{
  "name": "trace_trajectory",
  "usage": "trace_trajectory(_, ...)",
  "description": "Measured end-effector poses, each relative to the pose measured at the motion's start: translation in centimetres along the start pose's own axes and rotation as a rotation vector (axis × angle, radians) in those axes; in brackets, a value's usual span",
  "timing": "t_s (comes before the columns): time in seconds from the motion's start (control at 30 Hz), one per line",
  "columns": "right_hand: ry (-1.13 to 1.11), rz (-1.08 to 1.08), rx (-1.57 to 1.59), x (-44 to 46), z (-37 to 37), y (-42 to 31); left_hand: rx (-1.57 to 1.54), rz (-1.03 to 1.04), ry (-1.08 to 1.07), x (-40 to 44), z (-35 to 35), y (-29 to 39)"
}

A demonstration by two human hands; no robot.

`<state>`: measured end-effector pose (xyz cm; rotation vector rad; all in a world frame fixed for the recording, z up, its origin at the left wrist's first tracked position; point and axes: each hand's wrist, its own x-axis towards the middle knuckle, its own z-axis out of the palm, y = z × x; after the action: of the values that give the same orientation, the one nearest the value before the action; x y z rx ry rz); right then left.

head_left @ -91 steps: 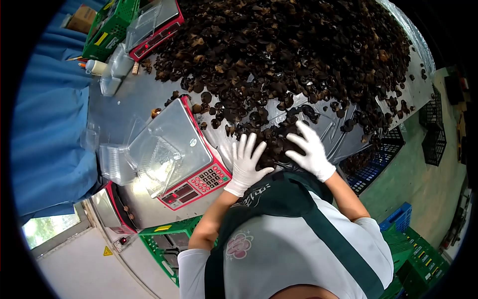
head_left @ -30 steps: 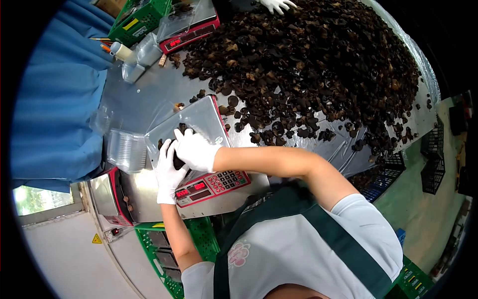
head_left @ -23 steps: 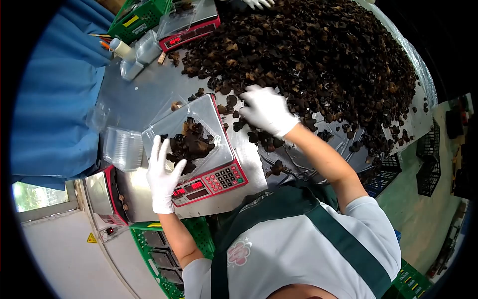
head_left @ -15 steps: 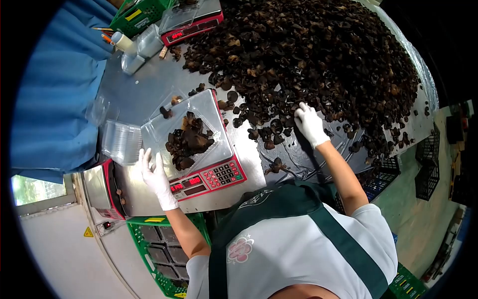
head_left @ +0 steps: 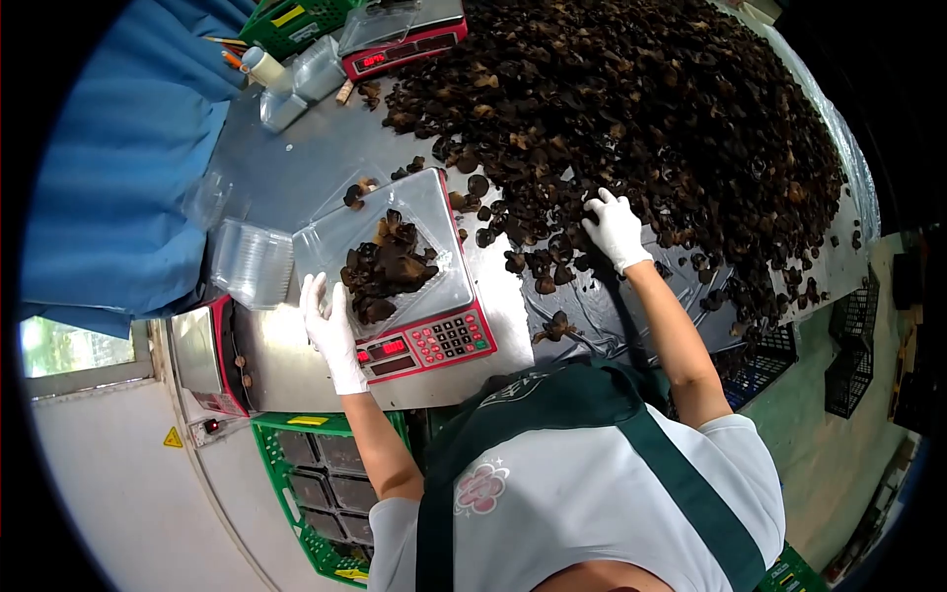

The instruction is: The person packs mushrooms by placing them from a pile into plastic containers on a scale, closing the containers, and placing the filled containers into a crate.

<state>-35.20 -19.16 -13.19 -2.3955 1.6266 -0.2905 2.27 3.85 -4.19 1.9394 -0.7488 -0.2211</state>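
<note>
Green crate (head_left: 340,426) is seen below the bench (head_left: 306,168) edge, filled with dark packs (head_left: 311,490). Gloved left hand (head_left: 332,331) is held at the left edge of the red scale (head_left: 449,337); grip released, fingers apart, nothing held; contact with the scale can't be told. On the scale's platter, dark fungus pieces (head_left: 385,268) are heaped in a clear tray (head_left: 424,288). Nested clear trays (head_left: 252,261) are stacked left of the scale. A loose piece (head_left: 557,328) is left on the plastic sheet (head_left: 602,321). Gloved right hand (head_left: 614,232) is placed at the near edge of the big fungus pile (head_left: 631,109), fingers curled; whether a piece is grasped can't be told. Farther off, a second scale (head_left: 409,44) is set beside the pile.
</note>
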Motion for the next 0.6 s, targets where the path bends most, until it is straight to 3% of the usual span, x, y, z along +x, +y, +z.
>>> trace_trajectory(0.13,0.101,-0.057,0.242,0.1,-1.1,2.0,-0.001,-0.004,0.000,0.2,-0.3,-0.7)
trace_trajectory(0.27,0.080,0.065,0.464,-1.3,-3.2,2.0,-0.046,-0.024,0.001,0.1,-0.5,-0.9)
trace_trajectory(0.33,0.060,-0.059,0.393,-2.3,-3.9,0.6,-0.043,-0.025,0.008,0.0,-0.4,-0.6)
trace_trajectory(0.47,-0.258,-0.143,0.055,-5.0,-2.8,-3.7,-0.038,-0.018,-0.006,-0.1,-0.3,0.0)
trace_trajectory(0.6,-0.149,-0.165,-0.042,-5.9,-0.7,-6.1,-0.033,0.027,-0.003,0.0,-0.8,-0.6)
